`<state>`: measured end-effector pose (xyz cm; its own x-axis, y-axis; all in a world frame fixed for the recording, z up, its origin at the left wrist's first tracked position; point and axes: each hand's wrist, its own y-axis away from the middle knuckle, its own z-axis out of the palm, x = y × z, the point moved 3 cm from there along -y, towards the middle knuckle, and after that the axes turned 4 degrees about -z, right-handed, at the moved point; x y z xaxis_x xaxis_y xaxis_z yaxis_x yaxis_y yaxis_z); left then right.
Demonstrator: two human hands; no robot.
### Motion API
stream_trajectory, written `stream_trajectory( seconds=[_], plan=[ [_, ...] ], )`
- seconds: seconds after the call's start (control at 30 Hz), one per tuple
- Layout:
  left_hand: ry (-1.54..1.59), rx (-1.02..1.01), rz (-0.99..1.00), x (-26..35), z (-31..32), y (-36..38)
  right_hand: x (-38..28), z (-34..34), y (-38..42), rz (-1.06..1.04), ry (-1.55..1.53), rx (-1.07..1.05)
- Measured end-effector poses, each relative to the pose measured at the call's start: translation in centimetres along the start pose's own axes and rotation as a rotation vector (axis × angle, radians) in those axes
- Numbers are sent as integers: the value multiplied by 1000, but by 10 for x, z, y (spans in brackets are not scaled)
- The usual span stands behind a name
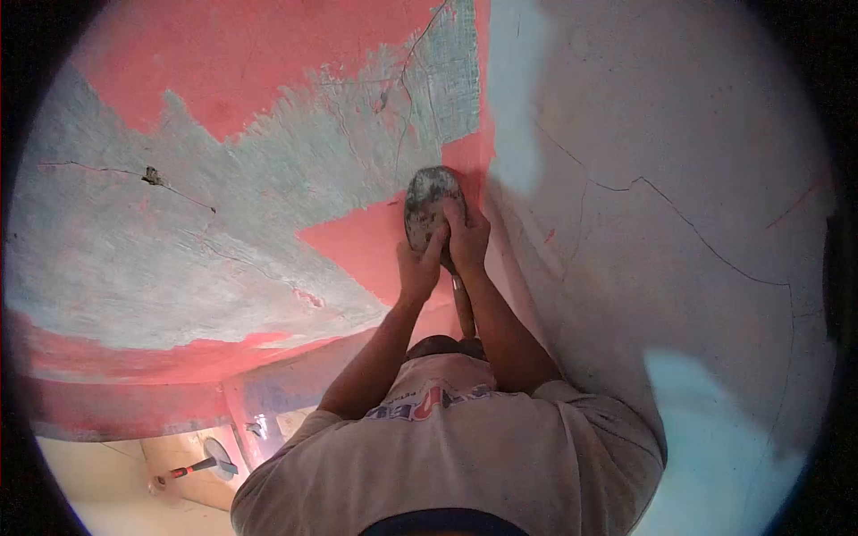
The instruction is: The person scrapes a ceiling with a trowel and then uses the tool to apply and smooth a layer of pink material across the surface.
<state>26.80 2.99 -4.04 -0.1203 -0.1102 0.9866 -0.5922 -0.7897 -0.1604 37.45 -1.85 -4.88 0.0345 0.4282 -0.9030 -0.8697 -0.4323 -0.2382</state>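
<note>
A dark, oval object (432,189) with a worn, grey-stained face is in the middle of the head view, against the pink corner area. My left hand (419,268) grips its lower left side, thumb pointing up along it. My right hand (468,239) holds its lower right side, with the thumb resting on its face. Below the hands, a wooden handle (464,314) with a shiny metal collar runs down between my forearms. Whether the handle joins the oval object is hidden. The object's exact kind cannot be made out.
Left is a pink surface (223,54) with large scraped grey-green areas (259,179), cracks and a small hole (152,176). A cracked grey-white wall (679,161) borders it on the right. At lower left is a tool with a red and black handle (189,469) beside a grey round piece (220,456).
</note>
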Motion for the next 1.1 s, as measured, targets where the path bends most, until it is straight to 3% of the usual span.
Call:
stream_trajectory(
  seconds=[0.1,0.2,0.27,0.4,0.5,0.6,0.7,0.77,0.83,0.9,0.93,1.03,1.1],
  plan=[
    [85,-100,-51,31,5,-7,-14,4,-9,3,-8,3],
    [172,-43,-117,-33,1,-6,14,-6,1,57,52,-15],
    [202,-10,-104,-38,4,-3,10,-4,4,21,7,13],
    [153,-78,-68,2,12,-16,-11,-6,-22,39,117,-64],
    [111,-81,-105,-4,9,-15,-29,2,-14,-61,134,23],
    [127,-60,-137,-22,6,-1,6,-4,0,87,19,25],
    [207,-58,-148,-3,13,-7,-15,-6,-13,30,218,-24],
    [223,-94,-120,17,17,-16,-18,-5,-17,-42,195,4],
    [204,-77,-161,-4,15,-19,-20,-4,-23,-61,191,-2],
    [217,-67,-225,-26,9,-10,-8,-7,-5,5,207,-29],
    [112,-51,-121,-28,7,-6,28,-18,-4,27,249,1],
    [68,-112,-204,-21,6,-8,11,-7,-6,1,38,12],
    [136,-141,-178,-14,13,-21,-14,-5,-17,-44,90,25]
  ],
)
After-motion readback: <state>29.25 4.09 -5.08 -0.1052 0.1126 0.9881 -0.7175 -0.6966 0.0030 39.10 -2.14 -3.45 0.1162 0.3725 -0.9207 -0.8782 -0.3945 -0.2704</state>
